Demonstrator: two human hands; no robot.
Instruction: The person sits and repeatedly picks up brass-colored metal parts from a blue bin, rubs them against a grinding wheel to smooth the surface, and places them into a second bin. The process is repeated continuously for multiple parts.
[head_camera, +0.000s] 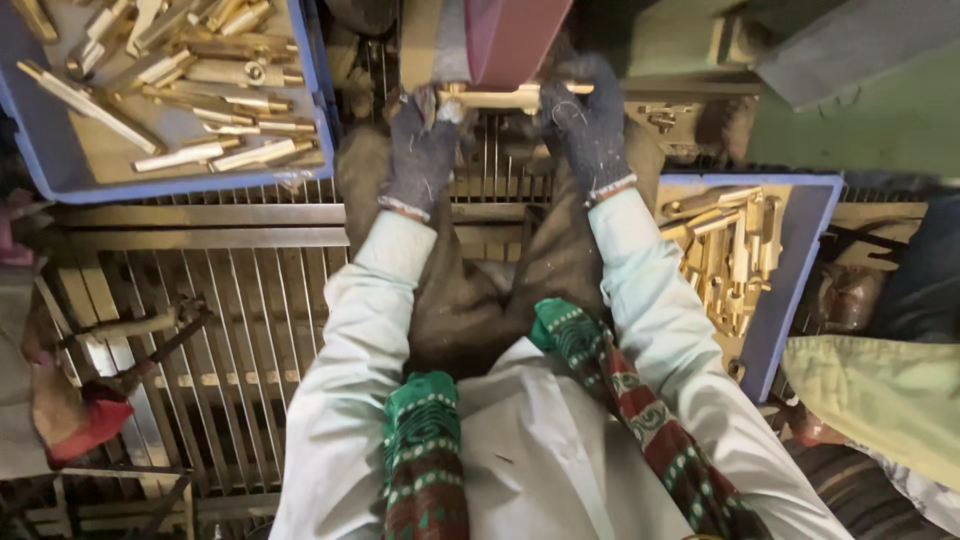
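Observation:
A brass rod-shaped part (495, 97) lies crosswise under a dark red sanding belt (505, 38) at the top centre. My left hand (420, 150), in a dark knit glove, grips the part's left end. My right hand (590, 125), gloved the same way, grips its right end. The part is pressed up against the belt's lower edge. Both arms wear pale light-green sleeves, and a green and red patterned scarf (600, 370) hangs down my front.
A blue tray (60, 185) at the top left holds several brass parts. Another blue tray (800, 250) at the right holds several more brass pieces. A metal grating (230, 320) spreads below my hands. A hammer (140, 325) lies on it at the left.

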